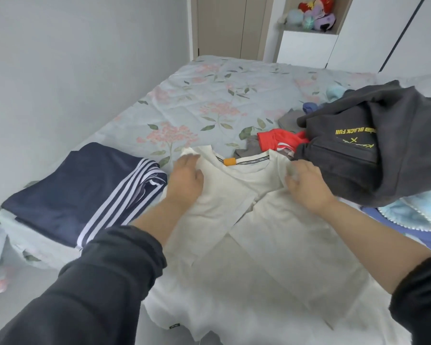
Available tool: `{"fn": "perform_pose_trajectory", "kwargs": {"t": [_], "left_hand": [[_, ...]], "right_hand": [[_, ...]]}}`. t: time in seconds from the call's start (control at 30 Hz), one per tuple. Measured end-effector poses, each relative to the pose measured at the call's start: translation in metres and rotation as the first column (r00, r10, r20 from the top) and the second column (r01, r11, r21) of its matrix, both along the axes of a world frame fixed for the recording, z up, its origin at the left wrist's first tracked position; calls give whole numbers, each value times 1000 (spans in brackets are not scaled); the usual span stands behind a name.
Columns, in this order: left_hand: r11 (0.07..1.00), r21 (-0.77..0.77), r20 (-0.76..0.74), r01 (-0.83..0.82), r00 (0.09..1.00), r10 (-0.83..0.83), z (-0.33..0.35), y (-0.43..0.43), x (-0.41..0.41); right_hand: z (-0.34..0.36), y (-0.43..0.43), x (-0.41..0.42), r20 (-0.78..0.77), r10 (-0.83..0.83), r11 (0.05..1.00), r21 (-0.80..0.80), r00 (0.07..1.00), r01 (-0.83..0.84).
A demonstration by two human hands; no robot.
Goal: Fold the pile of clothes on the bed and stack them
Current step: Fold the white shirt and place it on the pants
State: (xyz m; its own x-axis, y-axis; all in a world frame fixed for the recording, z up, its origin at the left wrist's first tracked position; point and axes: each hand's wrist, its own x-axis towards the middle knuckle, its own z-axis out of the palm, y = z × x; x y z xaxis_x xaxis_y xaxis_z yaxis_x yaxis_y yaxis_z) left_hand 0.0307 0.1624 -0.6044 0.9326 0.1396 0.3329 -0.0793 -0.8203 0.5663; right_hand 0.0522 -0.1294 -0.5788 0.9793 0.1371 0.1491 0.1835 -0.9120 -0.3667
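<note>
The bed [209, 95], under a pale blue sheet with pink flowers, fills most of the view. On its near edge a white T-shirt [271, 245] lies spread flat, collar away from the person, both sides folded in so they overlap down the middle. To the right a dark grey garment [358, 158] with yellow lettering tops the unfolded pile, just beside the shirt's shoulder. To the left lies a folded navy garment [72, 195] with white stripes, touching the shirt's edge. The left hand [184, 180] holds the bunched left shoulder of the shirt, fingers closed over it – the right hand [306, 188] pinches the fabric at the right shoulder. A red garment [279, 140] lies beyond the collar, at the pile's edge
</note>
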Motion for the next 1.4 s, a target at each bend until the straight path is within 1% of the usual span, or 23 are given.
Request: {"fn": "perform_pose_trajectory", "kwargs": {"t": [0.03,0.1,0.17,0.23,0.33,0.43,0.47,0.5,0.53,0.57,0.63,0.67,0.7,0.8,1.0,1.07,1.13,1.17,1.27,1.3,1.33,1.37,1.4], "left_hand": [[995,-75,-18,-58,998,57,5,1,14],[975,-129,-156,-179,975,159,10,3,42],[938,-204,-333,-279,921,202,12,9,63],[878,-329,-423,-349,885,193,11,16,81],[794,-445,-483,-414,858,177,11,24,94],[729,-485,-563,-484,810,163,17,30,99],[728,-479,-589,-491,795,148,20,32,100],[750,-462,-598,-473,791,130,23,35,101],[779,-436,-591,-450,796,129,26,38,102],[804,-410,-566,-431,811,146,29,41,104],[809,-410,-476,-422,855,205,35,45,104],[803,-421,-432,-422,872,232,37,46,103],[803,-424,-397,-418,883,250,40,47,101],[835,-405,-327,-373,912,249,49,45,91],[907,-363,-195,-213,969,149,77,43,55],[911,-391,-148,-132,986,80,88,42,36],[927,-373,-159,-44,987,-17,95,40,12],[934,-357,-194,0,978,-75,95,40,0],[932,-358,-370,63,907,-203,93,41,-40],[933,-348,-397,89,888,-233,89,42,-55],[937,-325,-381,127,890,-252,86,43,-69],[952,-266,-332,153,912,-240,81,43,-81],[971,-183,-244,157,949,-200,77,44,-94]], "right_hand": [[1,0,10,-30,-36,997,71,999,38],[1,-1,29,-82,-94,984,142,992,105],[-1,-5,46,-86,-124,979,151,989,136],[-2,-7,61,-77,-120,981,143,990,130],[-1,-2,75,-84,-109,993,45,991,113],[0,7,80,-89,-148,980,-149,985,134],[2,10,81,-73,-150,972,-193,986,134],[5,11,81,-44,-150,971,-193,988,139],[9,11,82,4,-158,976,-153,987,157],[14,10,82,77,-192,978,-74,978,198],[27,4,83,210,-311,949,129,927,289],[34,-1,85,209,-356,926,210,911,314],[39,-6,85,167,-372,911,253,913,325],[49,-13,79,44,-336,907,285,941,310],[77,-14,47,32,-274,875,424,961,235],[87,-18,30,34,-250,857,473,968,205],[92,-22,9,51,-231,853,491,972,177],[94,-24,-4,67,-220,858,488,973,160],[88,-29,-43,96,-186,873,473,978,119],[84,-31,-58,95,-184,873,474,978,118],[79,-33,-73,104,-183,875,471,977,114],[75,-35,-86,127,-183,881,462,975,105],[70,-37,-101,173,-182,893,441,968,89]]}}
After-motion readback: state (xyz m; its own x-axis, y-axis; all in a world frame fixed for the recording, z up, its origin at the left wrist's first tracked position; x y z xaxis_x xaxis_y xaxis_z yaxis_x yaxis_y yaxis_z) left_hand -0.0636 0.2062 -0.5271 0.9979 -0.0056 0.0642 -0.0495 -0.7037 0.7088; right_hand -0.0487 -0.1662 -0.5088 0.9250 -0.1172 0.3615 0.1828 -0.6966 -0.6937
